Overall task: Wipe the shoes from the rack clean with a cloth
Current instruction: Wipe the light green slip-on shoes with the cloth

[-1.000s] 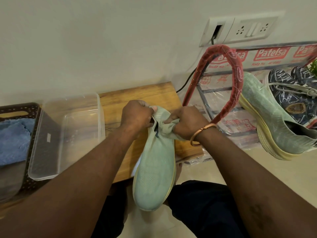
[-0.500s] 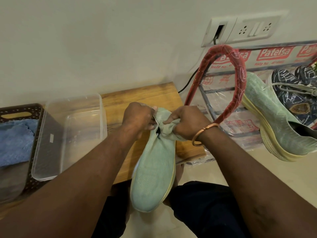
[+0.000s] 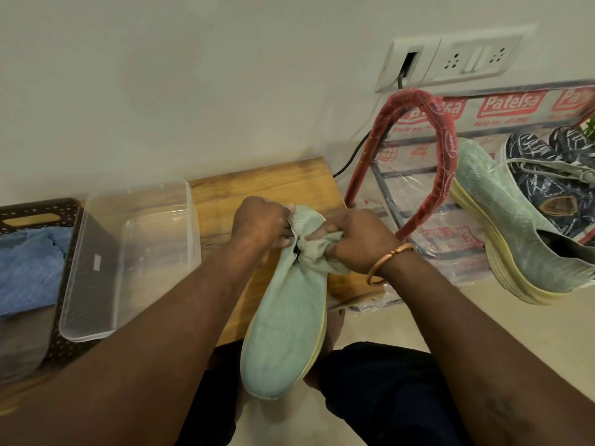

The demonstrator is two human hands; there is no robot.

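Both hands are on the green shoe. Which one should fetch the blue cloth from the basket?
Left, I'd judge. The blue cloth lies in the basket on the left side, past the clear tub, nearer the left hand. The right hand grips the green shoe by its collar and could hold it alone.

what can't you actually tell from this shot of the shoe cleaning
Head view only.
Whether the right hand holds a cloth or just the collar of the green shoe: bunched fabric looks alike.
Left hand fingertips: tucked behind the collar.
The shoe's sole: faces away.
Navy shoes on the rack: cut off by the right edge.
Basket with blue cloth: cut off by the left edge.
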